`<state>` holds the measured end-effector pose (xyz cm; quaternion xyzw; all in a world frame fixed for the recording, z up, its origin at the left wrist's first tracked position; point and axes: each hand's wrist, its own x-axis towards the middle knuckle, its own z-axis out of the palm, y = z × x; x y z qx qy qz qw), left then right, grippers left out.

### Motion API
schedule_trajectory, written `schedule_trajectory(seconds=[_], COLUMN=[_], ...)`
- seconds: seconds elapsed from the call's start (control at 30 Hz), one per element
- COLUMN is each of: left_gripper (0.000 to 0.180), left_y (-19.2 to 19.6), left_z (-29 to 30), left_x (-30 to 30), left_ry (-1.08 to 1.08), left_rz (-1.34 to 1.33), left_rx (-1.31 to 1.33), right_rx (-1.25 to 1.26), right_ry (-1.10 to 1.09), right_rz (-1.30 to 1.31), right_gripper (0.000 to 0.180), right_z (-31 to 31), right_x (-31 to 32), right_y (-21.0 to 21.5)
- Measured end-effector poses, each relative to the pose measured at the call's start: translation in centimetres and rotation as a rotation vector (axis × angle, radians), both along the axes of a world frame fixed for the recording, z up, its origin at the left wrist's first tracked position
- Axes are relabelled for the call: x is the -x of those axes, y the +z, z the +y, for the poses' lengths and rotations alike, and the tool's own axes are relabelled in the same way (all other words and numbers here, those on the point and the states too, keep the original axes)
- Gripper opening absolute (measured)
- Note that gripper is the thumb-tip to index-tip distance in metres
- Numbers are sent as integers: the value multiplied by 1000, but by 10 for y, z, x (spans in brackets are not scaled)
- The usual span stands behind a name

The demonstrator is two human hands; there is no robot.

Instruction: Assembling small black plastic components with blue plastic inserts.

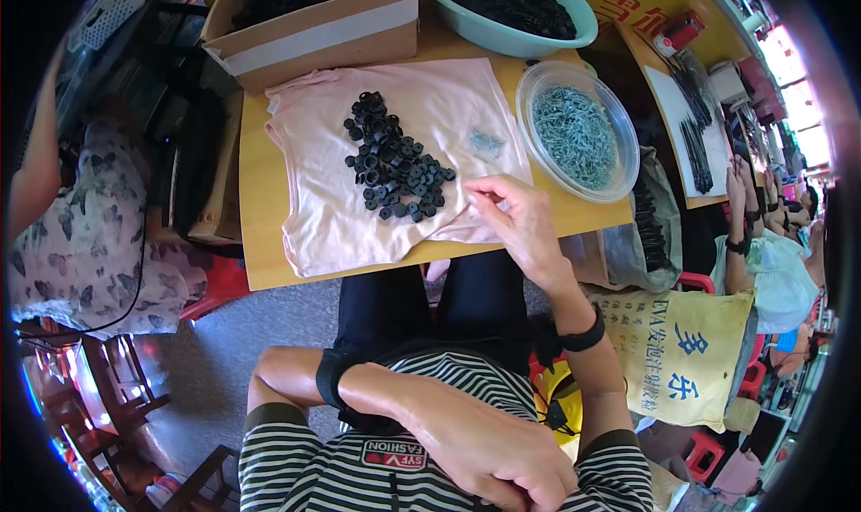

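Observation:
My right hand (516,216) is over the right side of a pale pink cloth (314,216) on the table, its fingers bent together; whatever they hold is too small to make out. Just left of the fingertips lies a loose pile of small black ring-shaped plastic parts (395,167). Beyond my hand is a small heap of thin silvery pins (486,143). My left arm crosses in front of my striped shirt, and my left hand (502,454) is curled at the lower right, its fingertips hidden from view.
A round clear tub (525,108) full of silvery metal pieces stands right of the cloth. Behind are a cardboard box (332,41) and a pale green basin (493,37), both holding black parts. A yellow sack (691,355) lies right. A person's arm (40,162) shows at left.

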<state>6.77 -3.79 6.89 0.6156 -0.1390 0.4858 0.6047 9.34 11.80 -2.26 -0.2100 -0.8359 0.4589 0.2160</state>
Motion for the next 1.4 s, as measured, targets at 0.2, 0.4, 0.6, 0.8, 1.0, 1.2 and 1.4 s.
schedule_trajectory(seconds=[0.2,0.4,0.6,0.8,1.0,1.2,1.4], left_gripper=[13,14,32,18,15,10,9], left_y=[-14,14,-4,-64,-59,-80,-101], left_z=[-23,-19,-9,-15,9,67,94], left_x=[32,21,43,88,102,98,91], left_ry=[-37,222,891,1182,1557,1860,1945], left_rz=[98,101,660,823,850,1119,1225], left_rx=[13,40,124,580,795,353,247], right_rx=[-33,-95,-118,-51,27,-683,-785], right_ry=[14,20,-2,-9,-66,28,106], right_rz=[5,-11,-25,-5,-66,-218,-239], right_gripper=[17,23,24,23,20,29,38], right_z=[3,6,4,8,10,16,17], right_x=[13,18,27,21,-10,-29,-37], right_y=[-5,-8,-12,-10,6,6,2])
